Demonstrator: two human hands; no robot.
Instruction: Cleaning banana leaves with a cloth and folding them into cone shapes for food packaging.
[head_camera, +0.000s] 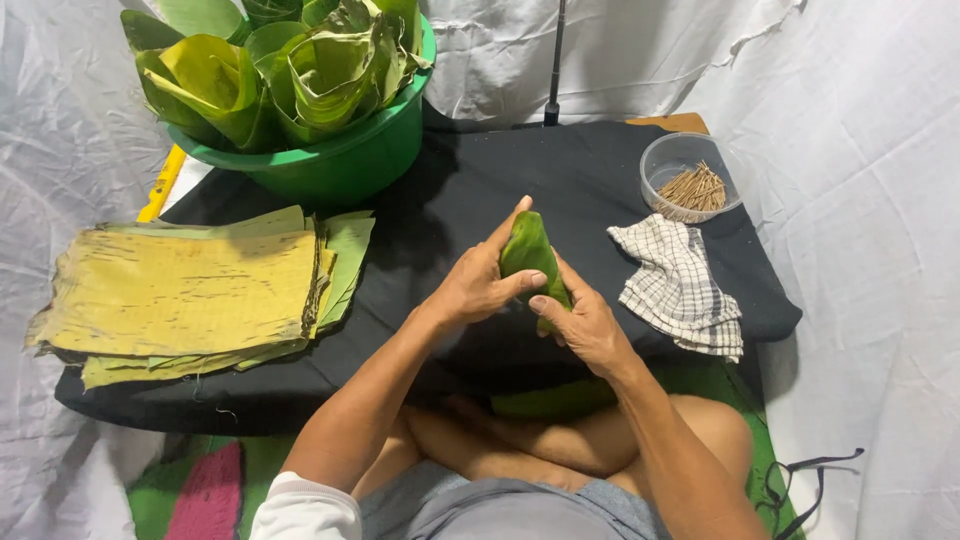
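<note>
Your left hand (478, 285) and right hand (585, 325) are both closed around a folded green leaf cone (531, 262), held upright above the black table (590, 170), near the middle. The leaf looks light, thin and bendable, and I think it can tear along the ribs, so hold it at the overlapped fold, not the tip. At left lies a stack of flat leaves (180, 295), far left a green basin (335, 165) of cones, at right a checked cloth (680, 285) and a bowl of sticks (692, 180).

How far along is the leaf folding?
Done: the green tub is heaped with folded cones. In hand: left hand and right hand wrap one leaf. Left: a stack of flat leaves; sticks wait in a bowl.
</note>
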